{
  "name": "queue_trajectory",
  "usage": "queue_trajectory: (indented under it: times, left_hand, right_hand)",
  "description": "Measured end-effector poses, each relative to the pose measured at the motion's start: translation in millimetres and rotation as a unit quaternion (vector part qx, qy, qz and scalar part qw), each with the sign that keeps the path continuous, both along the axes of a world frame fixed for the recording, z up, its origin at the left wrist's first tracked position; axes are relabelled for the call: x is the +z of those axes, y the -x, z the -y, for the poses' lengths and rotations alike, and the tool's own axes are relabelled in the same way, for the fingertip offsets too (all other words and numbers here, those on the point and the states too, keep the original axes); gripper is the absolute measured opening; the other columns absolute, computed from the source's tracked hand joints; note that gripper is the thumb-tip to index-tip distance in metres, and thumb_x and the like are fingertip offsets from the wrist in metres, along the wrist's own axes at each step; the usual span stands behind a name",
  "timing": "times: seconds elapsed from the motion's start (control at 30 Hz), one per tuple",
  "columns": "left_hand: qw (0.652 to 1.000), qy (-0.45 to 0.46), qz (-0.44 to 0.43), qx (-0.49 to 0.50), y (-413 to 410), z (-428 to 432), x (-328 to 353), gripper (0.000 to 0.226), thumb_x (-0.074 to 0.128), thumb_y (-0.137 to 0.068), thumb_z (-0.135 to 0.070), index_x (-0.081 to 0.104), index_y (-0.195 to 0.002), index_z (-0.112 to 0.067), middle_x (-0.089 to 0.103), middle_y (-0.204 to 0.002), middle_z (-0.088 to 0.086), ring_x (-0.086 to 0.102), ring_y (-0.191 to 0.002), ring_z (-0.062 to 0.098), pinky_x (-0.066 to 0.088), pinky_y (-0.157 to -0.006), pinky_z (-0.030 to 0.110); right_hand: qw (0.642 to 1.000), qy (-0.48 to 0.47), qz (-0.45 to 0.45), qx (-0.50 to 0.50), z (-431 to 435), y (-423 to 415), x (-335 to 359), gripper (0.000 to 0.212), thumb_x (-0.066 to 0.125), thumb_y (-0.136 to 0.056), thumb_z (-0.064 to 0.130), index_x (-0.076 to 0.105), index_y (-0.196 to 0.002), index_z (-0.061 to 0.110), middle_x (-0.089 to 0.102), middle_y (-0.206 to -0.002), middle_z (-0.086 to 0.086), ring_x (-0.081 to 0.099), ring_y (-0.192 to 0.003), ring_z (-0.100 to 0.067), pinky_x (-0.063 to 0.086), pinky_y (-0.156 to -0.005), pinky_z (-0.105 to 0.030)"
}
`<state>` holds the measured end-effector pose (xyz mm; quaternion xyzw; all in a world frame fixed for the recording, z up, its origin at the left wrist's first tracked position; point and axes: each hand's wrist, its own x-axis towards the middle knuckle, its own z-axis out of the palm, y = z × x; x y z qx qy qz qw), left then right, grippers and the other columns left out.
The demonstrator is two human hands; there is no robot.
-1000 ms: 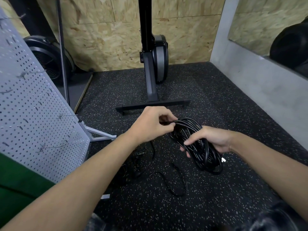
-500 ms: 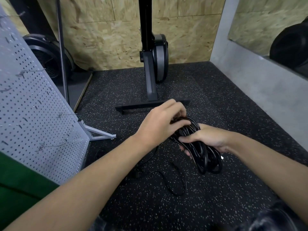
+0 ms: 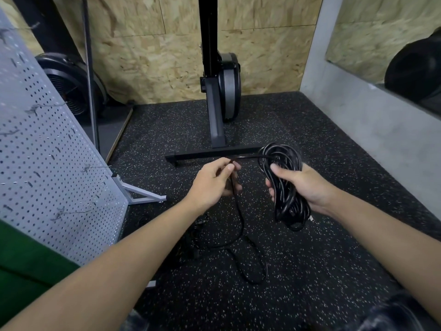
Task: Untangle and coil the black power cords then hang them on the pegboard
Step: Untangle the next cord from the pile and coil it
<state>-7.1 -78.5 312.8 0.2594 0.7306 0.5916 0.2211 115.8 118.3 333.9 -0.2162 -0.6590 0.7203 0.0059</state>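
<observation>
My right hand grips a coil of black power cord with several loops, held above the floor. A loose strand runs from the top of the coil leftward into my left hand, which pinches it. Below my left hand the rest of the cord hangs down and lies in loose curves on the floor, ending near a dark tangle by my left forearm. The grey pegboard stands tilted at the left, with thin wire hooks sticking out.
A black machine on a T-shaped base stands ahead against a chipboard wall. A fan sits behind the pegboard. A grey concrete ledge runs along the right. The pegboard's foot juts onto the speckled rubber floor.
My left hand has pulled away leftward from the coil, drawing a strand taut. My right hand has lifted and turned the coil more upright.
</observation>
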Motion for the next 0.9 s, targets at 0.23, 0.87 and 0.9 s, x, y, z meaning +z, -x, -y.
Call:
queue_trajectory:
  times: [0.23,0.87,0.9]
  left_hand:
    - [0.998,0.010,0.069,-0.001,-19.5,-20.1,13.1,0.018,0.056,-0.108,-0.014,0.071,-0.102,-0.005,0.079,-0.092,0.016,0.079,-0.082,0.030,0.064,-0.069,0.036]
    - [0.997,0.076,-0.004,0.002,-28.9,-25.8,25.9,0.034,0.043,-0.106,-0.018,0.077,-0.107,-0.018,0.081,-0.094,0.002,0.079,-0.078,0.020,0.065,-0.078,0.038]
    - [0.997,0.079,0.003,0.004,-28.8,-25.5,28.0,0.034,0.043,-0.103,-0.019,0.078,-0.103,-0.016,0.081,-0.093,0.002,0.079,-0.078,0.021,0.065,-0.081,0.041]
  right_hand:
    - [0.987,-0.160,-0.030,0.009,13.9,0.2,-7.1,0.060,0.089,-0.075,0.038,0.058,-0.126,0.031,0.076,-0.109,0.003,0.076,-0.093,-0.013,0.060,-0.089,-0.035]
    - [0.988,-0.150,-0.009,0.045,14.1,3.8,-14.0,0.092,0.101,-0.058,0.013,0.055,-0.136,0.028,0.073,-0.124,0.006,0.069,-0.117,-0.010,0.047,-0.112,-0.040]
    - [0.987,-0.153,-0.006,0.042,15.2,4.6,-15.0,0.090,0.101,-0.058,0.010,0.056,-0.135,0.028,0.074,-0.123,0.006,0.069,-0.116,-0.011,0.048,-0.112,-0.040]
